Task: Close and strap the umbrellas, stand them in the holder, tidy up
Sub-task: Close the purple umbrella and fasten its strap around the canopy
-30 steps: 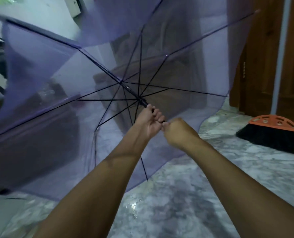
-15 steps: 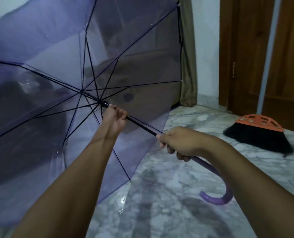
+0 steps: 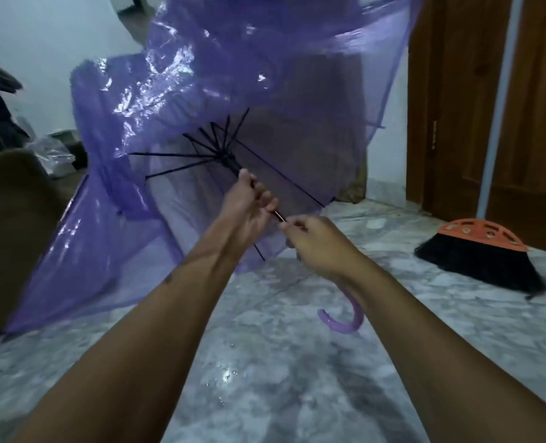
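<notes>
A see-through purple umbrella [image 3: 176,100] fills the upper middle of the head view, its canopy half folded and crumpled, its black ribs bent back toward the shaft. My left hand [image 3: 249,206] grips the runner on the thin black shaft. Just behind it, my right hand [image 3: 316,244] holds the shaft above the curved purple handle [image 3: 345,324], which hangs below my wrist. The two hands almost touch. The umbrella's tip is hidden behind the canopy.
A broom with an orange head and black bristles [image 3: 479,257] lies on the marble floor [image 3: 265,378] at the right, before a brown wooden door [image 3: 457,107]. A brown seat [image 3: 13,219] stands at the left. Water drops glisten on the floor near me.
My left hand has slid down the shaft toward my right hand, and the canopy has gone from spread open to half collapsed and crumpled. The view has shifted slightly.
</notes>
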### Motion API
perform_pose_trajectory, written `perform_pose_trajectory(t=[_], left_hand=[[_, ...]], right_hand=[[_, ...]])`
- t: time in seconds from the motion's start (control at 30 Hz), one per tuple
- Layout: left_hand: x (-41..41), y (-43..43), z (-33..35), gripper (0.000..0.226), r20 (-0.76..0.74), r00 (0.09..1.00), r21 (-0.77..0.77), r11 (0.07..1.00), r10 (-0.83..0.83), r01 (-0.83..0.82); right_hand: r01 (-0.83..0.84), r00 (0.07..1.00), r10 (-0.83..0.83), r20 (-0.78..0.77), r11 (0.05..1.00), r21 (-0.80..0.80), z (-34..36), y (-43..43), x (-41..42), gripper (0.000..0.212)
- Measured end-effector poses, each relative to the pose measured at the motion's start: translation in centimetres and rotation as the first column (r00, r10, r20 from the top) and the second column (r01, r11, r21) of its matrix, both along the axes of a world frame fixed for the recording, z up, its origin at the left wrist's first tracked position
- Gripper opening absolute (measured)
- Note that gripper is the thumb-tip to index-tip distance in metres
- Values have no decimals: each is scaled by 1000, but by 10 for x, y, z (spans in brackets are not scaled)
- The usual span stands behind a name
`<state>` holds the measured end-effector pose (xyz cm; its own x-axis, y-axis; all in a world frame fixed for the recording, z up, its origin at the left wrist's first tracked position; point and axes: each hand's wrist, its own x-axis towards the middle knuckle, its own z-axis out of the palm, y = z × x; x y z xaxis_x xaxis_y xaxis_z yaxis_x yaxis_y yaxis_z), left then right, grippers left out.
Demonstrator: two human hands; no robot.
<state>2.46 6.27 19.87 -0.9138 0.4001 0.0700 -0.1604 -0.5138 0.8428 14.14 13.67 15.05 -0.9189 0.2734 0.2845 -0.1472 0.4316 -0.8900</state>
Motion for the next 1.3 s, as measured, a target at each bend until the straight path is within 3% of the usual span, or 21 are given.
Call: perform_pose_trajectory(t=[0.07,0.13,0.2,0.33,0.47,0.57,0.77,0.87,1.0,1.13,1.3], left_hand=[[-9,-9,2,43,15,1000,49,999,13,-14],[-17,-18,1,44,54,998,92,995,36,-41],[-22,-24,-2,44,91,994,104,992,58,-68],[-14,-15,-8,44,135,991,144,989,5,-24],[15,7,-16,40,127,977,62,984,-173,167],[39,24,-23,39,118,965,-84,966,-234,245],[58,37,-25,41,163,953,-103,956,-256,275],[67,42,-25,40,153,957,-132,955,-246,266],[78,45,-23,40,149,963,-144,958,-225,246],[85,45,-22,68,140,957,-173,945,-255,278],[86,44,-20,72,126,961,-188,946,-245,266]], right_hand=[[-87,996,89,27,995,-50,-8,1,9,31],[-176,970,211,118,951,-256,-16,4,21,31],[-175,963,234,135,921,-348,-22,4,29,34],[-80,987,106,119,975,-207,-17,3,32,38],[62,997,-62,46,998,-7,2,4,25,45],[167,986,-167,-2,986,-2,8,9,18,38],[248,969,-248,6,968,-34,6,15,21,35],[234,972,-234,14,962,-139,7,16,22,41],[152,988,-149,40,895,-419,8,15,25,45],[122,993,-106,61,854,-506,15,17,31,45],[96,995,-78,56,823,-561,19,17,35,39]])
